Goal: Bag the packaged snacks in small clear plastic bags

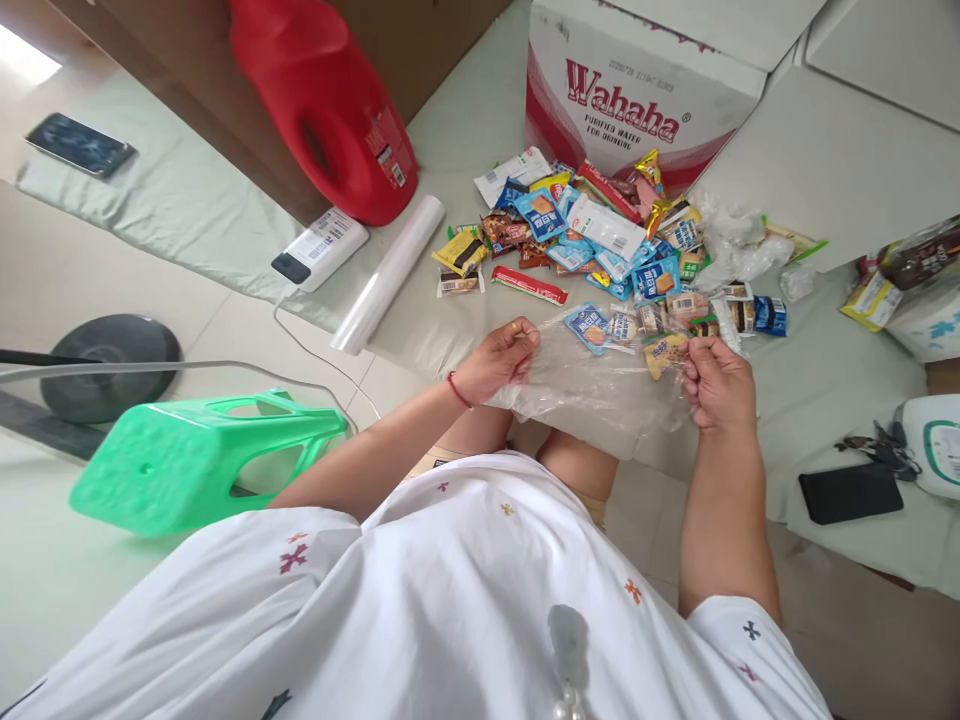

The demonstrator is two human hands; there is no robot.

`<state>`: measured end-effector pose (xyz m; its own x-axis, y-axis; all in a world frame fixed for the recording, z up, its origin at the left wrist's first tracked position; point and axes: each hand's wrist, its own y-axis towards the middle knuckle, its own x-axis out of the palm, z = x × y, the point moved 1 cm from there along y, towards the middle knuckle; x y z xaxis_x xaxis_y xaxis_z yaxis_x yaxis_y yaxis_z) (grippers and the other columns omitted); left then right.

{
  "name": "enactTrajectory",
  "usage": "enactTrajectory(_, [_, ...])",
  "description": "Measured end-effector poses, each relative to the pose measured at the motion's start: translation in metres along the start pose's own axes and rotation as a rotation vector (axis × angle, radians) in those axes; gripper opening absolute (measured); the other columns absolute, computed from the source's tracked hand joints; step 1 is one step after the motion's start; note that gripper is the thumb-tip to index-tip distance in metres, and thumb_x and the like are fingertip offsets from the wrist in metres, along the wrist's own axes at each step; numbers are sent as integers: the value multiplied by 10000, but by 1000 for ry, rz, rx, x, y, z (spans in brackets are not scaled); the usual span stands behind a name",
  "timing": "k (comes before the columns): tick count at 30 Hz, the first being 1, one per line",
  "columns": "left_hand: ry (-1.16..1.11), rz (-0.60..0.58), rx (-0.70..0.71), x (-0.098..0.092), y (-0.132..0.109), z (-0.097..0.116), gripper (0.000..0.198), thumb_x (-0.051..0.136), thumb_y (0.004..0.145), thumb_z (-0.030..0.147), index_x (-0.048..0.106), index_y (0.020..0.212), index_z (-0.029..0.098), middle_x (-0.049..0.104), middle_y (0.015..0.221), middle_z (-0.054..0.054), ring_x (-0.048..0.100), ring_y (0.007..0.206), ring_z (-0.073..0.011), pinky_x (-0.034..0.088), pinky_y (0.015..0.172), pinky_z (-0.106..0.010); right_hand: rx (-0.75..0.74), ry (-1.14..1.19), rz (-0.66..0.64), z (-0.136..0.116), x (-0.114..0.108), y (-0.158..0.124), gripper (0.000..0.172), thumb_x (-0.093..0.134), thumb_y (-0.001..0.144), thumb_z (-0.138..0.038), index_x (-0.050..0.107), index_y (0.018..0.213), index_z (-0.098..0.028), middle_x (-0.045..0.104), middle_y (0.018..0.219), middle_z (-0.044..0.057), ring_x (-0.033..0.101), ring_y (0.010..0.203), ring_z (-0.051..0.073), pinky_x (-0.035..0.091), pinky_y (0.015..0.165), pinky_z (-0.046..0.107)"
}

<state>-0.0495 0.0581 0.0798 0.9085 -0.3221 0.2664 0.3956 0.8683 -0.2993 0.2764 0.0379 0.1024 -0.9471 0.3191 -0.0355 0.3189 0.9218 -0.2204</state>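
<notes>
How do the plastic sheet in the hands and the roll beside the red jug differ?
The sheet is spread out; the roll is a tube. The sheet is see-through; the roll looks whitish. Left hand and right hand hold the sheet; the roll lies untouched. Both look shiny.

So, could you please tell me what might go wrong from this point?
The thin clear plastic, held between the left hand and right hand, might tear if it is pulled too hard.

It could also catch the small yellow packet close to the right hand and shift it.

The plastic roll lies with one end near the edge of the table, so a bump from the left arm might knock it off.
</notes>
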Motion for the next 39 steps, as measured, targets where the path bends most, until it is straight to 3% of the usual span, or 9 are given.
enactTrajectory(6, [700,-210,211,-17,26,48,373,801,769,497,619,734,173,495,655,26,433,616,-107,341,600,-246,-212,-109,-1,-9,1,39,405,890,695,-609,753,802,-243,662,711,4,441,505,107,372,421,275])
enactTrajectory(11, [788,86,593,-24,24,98,309,734,852,485,711,896,181,642,911,-70,610,884,-209,481,839,-340,-545,32,75,-52,-7,33,213,861,815,-477,795,891,-290,687,891,38,624,767,191,552,750,406])
enactTrajectory(14, [935,140,890,-24,5,94,298,608,956,470,698,876,198,651,939,-80,635,913,-228,490,865,-399,-742,2,41,-55,-24,8,115,860,834,-395,819,907,-316,677,968,47,669,929,228,560,902,472])
enactTrajectory(17, [1133,-51,1221,-25,-15,56,236,503,1010,324,673,880,226,685,900,-69,651,883,-216,490,828,-393,-776,-194,-116,-27,-43,-17,61,854,831,-305,819,876,-327,725,965,33,675,1081,260,531,1021,516])
enactTrajectory(23, [1312,-367,854,-36,-26,-31,236,461,987,208,685,1057,235,744,1178,-113,682,1127,-234,461,1076,-455,-561,-699,-370,55,-68,-45,193,642,967,-265,827,957,-319,794,1096,42,597,1309,280,479,1105,551])
enactTrajectory(27, [1212,-306,688,-33,-23,-35,406,373,1034,337,657,1279,180,689,1361,-150,668,1212,-252,508,1047,-418,-591,-813,-211,59,-69,-58,288,541,973,-198,808,955,-305,774,1182,40,579,1348,288,451,1138,594])
enactTrajectory(31, [1302,-153,524,-12,-10,-25,492,289,1093,382,725,1192,175,675,1419,-113,671,1212,-226,545,959,-351,-694,-826,9,38,-38,-77,295,526,976,-168,779,1063,-293,740,1220,56,604,1301,284,435,1166,592])
enactTrajectory(35, [1497,-74,488,0,-2,-30,446,410,1065,435,717,1296,210,611,1518,-106,611,1296,-310,485,1060,-488,-693,-975,-408,52,6,-102,398,566,992,-217,664,1372,-282,599,1506,89,504,1441,305,434,1191,571])
enactTrajectory(39, [1519,-106,500,-16,-11,-46,526,442,1057,473,518,1549,303,448,1658,-71,403,1535,-323,170,1280,-631,-626,-1015,-654,74,-1,-117,435,536,1019,-240,601,1448,-281,504,1607,92,457,1495,294,425,1204,570])
